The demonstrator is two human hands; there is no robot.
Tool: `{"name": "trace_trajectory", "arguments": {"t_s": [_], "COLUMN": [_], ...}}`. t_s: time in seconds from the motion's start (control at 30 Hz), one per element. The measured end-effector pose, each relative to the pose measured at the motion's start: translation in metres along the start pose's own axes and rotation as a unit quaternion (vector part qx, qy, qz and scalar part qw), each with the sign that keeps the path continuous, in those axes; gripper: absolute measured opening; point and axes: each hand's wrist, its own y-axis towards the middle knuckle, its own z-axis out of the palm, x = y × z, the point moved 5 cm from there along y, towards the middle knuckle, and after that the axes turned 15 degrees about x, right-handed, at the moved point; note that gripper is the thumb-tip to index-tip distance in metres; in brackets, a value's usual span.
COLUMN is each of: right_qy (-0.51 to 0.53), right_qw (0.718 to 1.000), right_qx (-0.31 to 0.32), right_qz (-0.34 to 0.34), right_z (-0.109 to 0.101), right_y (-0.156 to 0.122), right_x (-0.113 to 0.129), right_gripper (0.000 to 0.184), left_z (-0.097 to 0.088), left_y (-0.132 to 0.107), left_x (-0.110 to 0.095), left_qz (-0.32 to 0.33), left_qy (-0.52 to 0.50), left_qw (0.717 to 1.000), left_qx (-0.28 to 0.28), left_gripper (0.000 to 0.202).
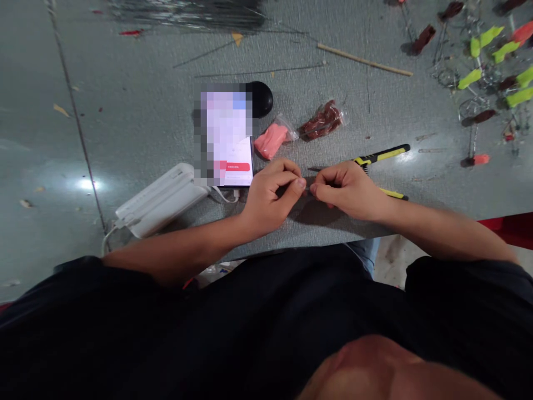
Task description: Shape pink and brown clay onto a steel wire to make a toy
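My left hand and my right hand are close together near the table's front edge, both closed in a pinch. A thin, wire-like piece shows faintly between the fingertips; most of it is hidden by the fingers. Pliers with black and yellow handles lie partly behind my right hand. Just beyond my left hand is a bag of pink, clay-like material. To its right lies a similar bag of brown material.
A phone lies left of the bags by a round black object, cabled near a white power bank. Thin wires and a wooden stick lie farther back. Several wire pieces with coloured lumps spread at right.
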Motion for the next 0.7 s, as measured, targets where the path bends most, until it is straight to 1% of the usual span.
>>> {"name": "trace_trajectory", "arguments": {"t_s": [0.17,0.33,0.47,0.7], "right_qy": [-0.070,-0.133,-0.148,-0.168], "right_qw": [0.997,0.989,0.986,0.984], "right_qx": [-0.042,-0.064,-0.073,-0.060], "right_qz": [0.007,-0.001,-0.011,-0.020], "right_z": [-0.0013,-0.0010,-0.0006,0.0013], "right_y": [-0.0051,-0.0081,-0.0090,-0.0091], "right_x": [0.0048,0.0061,0.0052,0.0064], "right_gripper": [0.033,0.033,0.029,0.026], "left_z": [0.0018,0.0040,0.0047,0.0086], "left_y": [0.0001,0.0005,0.0018,0.0030], "left_x": [0.0010,0.0010,0.0009,0.0043], "left_qz": [0.017,0.025,0.024,0.022], "left_qy": [-0.001,0.011,0.014,0.010], "left_qw": [1.000,0.999,0.999,0.997], "left_qx": [0.012,0.030,0.038,0.067], "left_gripper": [0.027,0.026,0.026,0.025]}}
